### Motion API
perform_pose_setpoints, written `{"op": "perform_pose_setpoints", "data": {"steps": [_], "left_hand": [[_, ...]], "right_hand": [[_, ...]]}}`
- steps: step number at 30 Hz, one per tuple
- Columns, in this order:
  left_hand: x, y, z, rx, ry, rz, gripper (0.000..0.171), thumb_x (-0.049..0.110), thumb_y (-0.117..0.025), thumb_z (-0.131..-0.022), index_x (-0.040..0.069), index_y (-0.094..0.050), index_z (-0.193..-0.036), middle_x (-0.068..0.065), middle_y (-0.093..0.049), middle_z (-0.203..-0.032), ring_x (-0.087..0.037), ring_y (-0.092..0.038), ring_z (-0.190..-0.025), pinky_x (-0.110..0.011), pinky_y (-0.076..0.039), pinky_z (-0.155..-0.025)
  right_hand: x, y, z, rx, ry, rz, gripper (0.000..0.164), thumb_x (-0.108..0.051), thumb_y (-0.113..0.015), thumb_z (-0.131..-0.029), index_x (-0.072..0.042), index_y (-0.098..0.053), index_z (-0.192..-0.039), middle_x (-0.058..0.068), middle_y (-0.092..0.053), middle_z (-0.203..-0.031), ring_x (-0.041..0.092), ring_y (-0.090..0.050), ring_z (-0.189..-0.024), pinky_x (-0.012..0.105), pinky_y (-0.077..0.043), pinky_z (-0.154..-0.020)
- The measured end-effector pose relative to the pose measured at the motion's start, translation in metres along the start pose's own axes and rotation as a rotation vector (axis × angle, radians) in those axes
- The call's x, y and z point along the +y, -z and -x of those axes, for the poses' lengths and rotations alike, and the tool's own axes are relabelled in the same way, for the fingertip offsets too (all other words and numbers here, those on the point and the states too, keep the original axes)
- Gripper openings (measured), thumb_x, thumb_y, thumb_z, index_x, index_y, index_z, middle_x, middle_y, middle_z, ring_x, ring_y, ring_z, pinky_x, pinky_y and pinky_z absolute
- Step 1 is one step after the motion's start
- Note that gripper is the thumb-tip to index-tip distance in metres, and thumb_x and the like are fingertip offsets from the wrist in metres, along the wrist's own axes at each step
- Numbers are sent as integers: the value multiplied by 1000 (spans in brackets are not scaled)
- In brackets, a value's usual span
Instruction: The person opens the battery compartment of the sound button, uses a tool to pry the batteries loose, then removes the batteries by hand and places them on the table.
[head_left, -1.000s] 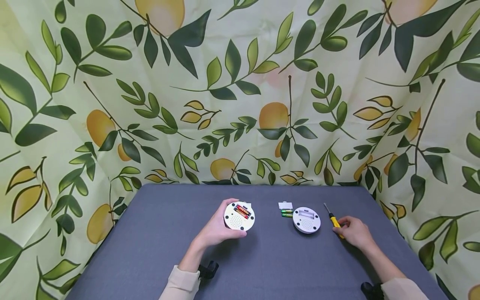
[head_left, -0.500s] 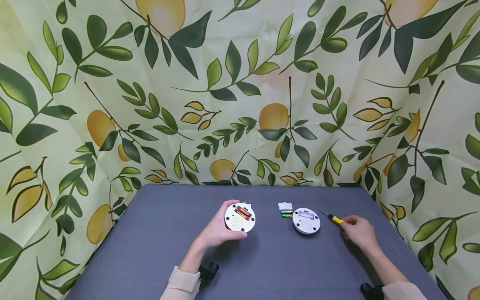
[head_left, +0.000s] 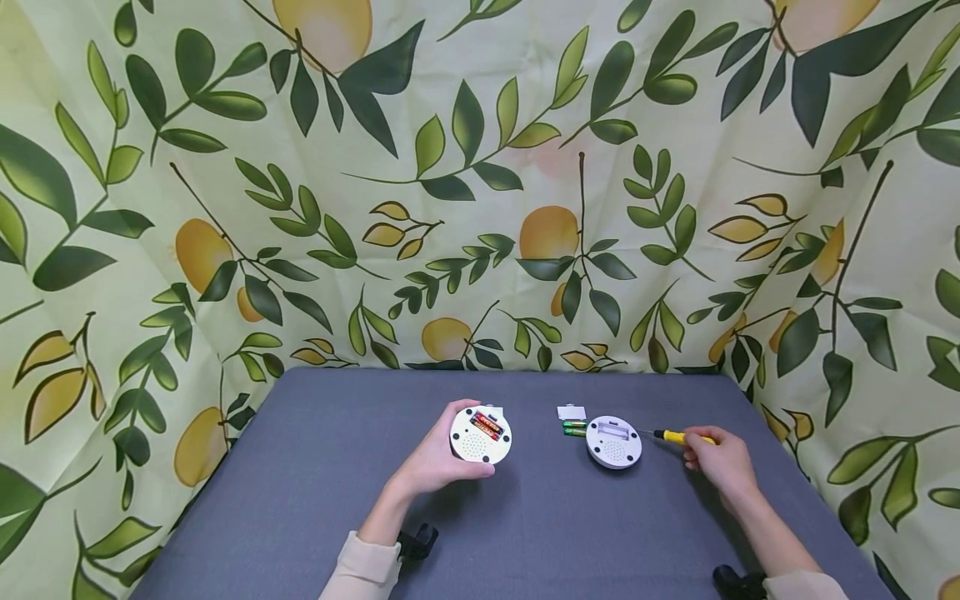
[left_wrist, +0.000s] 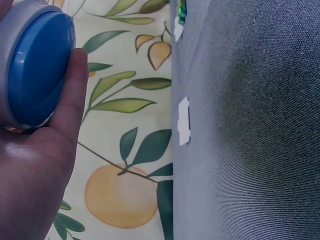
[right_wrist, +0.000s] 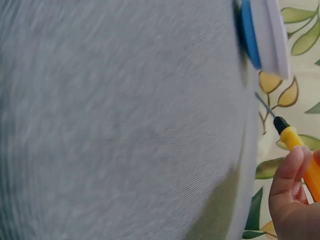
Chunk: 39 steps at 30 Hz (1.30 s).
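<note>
My left hand [head_left: 438,458] grips a round white push button [head_left: 474,447] by its edge, raised over the table. Its underside faces the head camera, with two red batteries [head_left: 487,426] in the compartment; the left wrist view shows its blue dome [left_wrist: 42,70]. With thumb and fingers, my right hand [head_left: 723,467] holds a yellow-handled screwdriver [head_left: 678,437]. The thin shaft points left, its tip close to the edge of a second push button [head_left: 615,456]. That one lies underside up, blue dome down [right_wrist: 248,35], its battery compartment [head_left: 613,429] bare.
Two green batteries [head_left: 574,428] lie beside the second push button, below a white battery cover [head_left: 572,412]. Another white cover [left_wrist: 184,121] lies on the grey table [head_left: 315,492] behind the held push button. A leaf-patterned cloth [head_left: 480,275] hangs around the back and sides.
My right hand has turned the screwdriver from pointing up and left to nearly level, bringing its tip left toward the second push button. The left hand holds nearly still.
</note>
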<state>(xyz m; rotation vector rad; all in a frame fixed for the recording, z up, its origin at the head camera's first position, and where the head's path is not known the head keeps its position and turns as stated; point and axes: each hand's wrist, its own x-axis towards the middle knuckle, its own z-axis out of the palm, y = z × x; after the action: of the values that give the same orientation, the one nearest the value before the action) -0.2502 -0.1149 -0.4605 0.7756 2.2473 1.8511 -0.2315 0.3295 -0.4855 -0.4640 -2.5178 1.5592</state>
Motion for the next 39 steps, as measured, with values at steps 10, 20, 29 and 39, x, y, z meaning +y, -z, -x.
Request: {"op": "perform_pose_setpoints", "data": {"steps": [10, 20, 29, 39], "left_hand": [[1, 0, 1, -2, 5, -2, 94, 10, -91, -72, 4, -35, -148, -14, -57, -127, -24, -56, -109, -29, -43, -94], [1, 0, 1, -1, 27, -8, 93, 11, -91, -72, 7, -36, -148, -13, -57, -127, -23, -56, -109, -30, -43, -94], [1, 1, 1, -11, 21, -14, 93, 11, -91, -72, 7, -37, -148, -12, -57, -126, -24, -55, -109, -31, -43, -94], [1, 4, 0, -32, 3, -30, 93, 12, -91, -72, 6, -37, -148, -11, -57, -128, -24, -54, -112, -31, -42, -95]], "right_hand": [[-26, 0, 9, 82, 16, -130, 38, -18, -54, -104, 11, -57, -129, 7, -65, -90, 12, -65, -69, 26, -58, -67], [-50, -5, 19, 8, 86, -204, 38, -19, -52, -106, 12, -54, -128, -2, -62, -86, 10, -64, -69, 25, -58, -68], [-68, -18, 28, -100, 162, -245, 40, -22, -55, -106, 13, -53, -126, 4, -62, -91, 11, -61, -71, 24, -57, -69], [-81, -38, 35, -206, 237, -425, 40, -22, -61, -103, 15, -56, -118, 5, -64, -85, 13, -60, -67, 25, -56, -65]]}}
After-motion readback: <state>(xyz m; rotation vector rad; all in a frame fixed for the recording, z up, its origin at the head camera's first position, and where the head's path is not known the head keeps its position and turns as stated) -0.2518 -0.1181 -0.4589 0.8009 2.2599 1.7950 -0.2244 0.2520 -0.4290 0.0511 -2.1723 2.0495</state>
